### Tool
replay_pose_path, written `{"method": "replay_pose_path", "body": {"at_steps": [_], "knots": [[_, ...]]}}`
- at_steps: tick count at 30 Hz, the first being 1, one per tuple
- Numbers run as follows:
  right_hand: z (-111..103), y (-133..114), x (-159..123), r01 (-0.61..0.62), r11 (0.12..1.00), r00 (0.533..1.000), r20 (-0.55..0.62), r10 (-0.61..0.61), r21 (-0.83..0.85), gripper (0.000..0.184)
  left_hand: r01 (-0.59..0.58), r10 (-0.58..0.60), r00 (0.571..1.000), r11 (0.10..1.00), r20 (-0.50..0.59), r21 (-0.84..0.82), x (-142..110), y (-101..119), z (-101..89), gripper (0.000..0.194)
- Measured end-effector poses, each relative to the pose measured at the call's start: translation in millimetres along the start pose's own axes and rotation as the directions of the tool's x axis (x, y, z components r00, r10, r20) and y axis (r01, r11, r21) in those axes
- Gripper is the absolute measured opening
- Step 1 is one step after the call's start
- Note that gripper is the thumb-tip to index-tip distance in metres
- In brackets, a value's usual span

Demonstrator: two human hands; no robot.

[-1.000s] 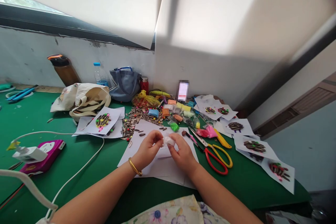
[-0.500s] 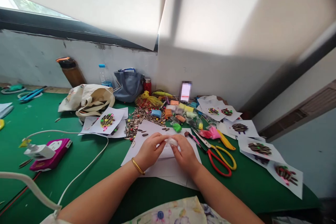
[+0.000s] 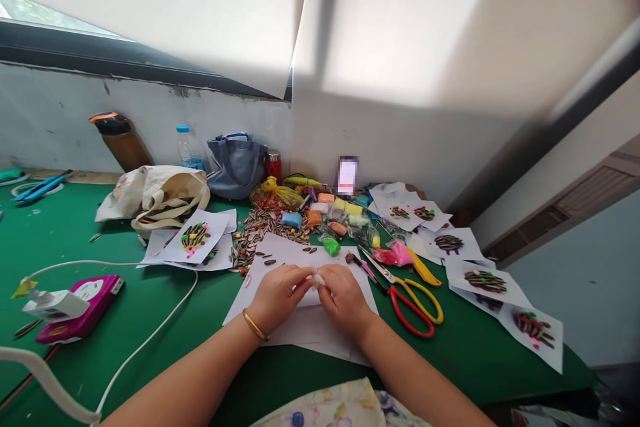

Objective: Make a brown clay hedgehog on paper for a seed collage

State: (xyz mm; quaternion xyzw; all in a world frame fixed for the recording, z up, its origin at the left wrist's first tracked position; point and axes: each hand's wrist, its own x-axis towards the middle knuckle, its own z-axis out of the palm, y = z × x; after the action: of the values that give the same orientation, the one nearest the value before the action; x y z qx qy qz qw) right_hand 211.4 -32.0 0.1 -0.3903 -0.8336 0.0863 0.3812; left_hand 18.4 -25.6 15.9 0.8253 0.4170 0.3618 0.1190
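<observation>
Over the sheets of white paper (image 3: 300, 327), both my hands meet at the fingertips. Between them is a small white clay packet (image 3: 317, 279), mostly covered by fingers; its wrapping looks like thin clear plastic. My left hand (image 3: 280, 297), with a gold bangle at the wrist, pinches its left side. The fingers of my right hand (image 3: 345, 297) are curled round its right side. Several dark striped sunflower seeds (image 3: 269, 262) lie on the paper beyond my hands. To the right of my right hand are scissors (image 3: 413, 300) with one red and one yellow handle, beside a brush (image 3: 367, 270).
A heap of sunflower seeds (image 3: 255, 233) and coloured clay packets (image 3: 331, 245) lie behind the paper. Seed pictures on paper (image 3: 487, 281) line the right side. A purple box (image 3: 83, 307) with a white cable (image 3: 165, 320) is at left. Bags (image 3: 235, 170) and bottles stand by the wall.
My hands have drawn closer together around the white packet, and less of it shows. The whole view has shifted slightly, so things on the table appear further left.
</observation>
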Motion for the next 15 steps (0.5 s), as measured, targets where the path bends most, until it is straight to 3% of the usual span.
{"method": "replay_pose_path", "body": {"at_steps": [5,8,15], "knots": [[-4.4,-0.1,0.6,-0.007,1.000,1.000,0.001,0.007,0.016,0.029,-0.017,0.017,1.000,0.999,0.006,0.050,-0.5,-2.2,2.0,0.022],[-5.9,1.4,0.9,-0.026,0.998,0.999,-0.042,0.028,0.065,0.028,-0.014,0.013,1.000,1.000,-0.015,-0.019,-0.9,-2.8,4.2,0.025],[-3.9,-1.7,2.1,-0.133,0.962,0.980,-0.116,0.164,0.239,0.024,-0.144,0.142,0.990,0.977,-0.026,-0.160,2.8,-2.3,2.6,0.029]]}}
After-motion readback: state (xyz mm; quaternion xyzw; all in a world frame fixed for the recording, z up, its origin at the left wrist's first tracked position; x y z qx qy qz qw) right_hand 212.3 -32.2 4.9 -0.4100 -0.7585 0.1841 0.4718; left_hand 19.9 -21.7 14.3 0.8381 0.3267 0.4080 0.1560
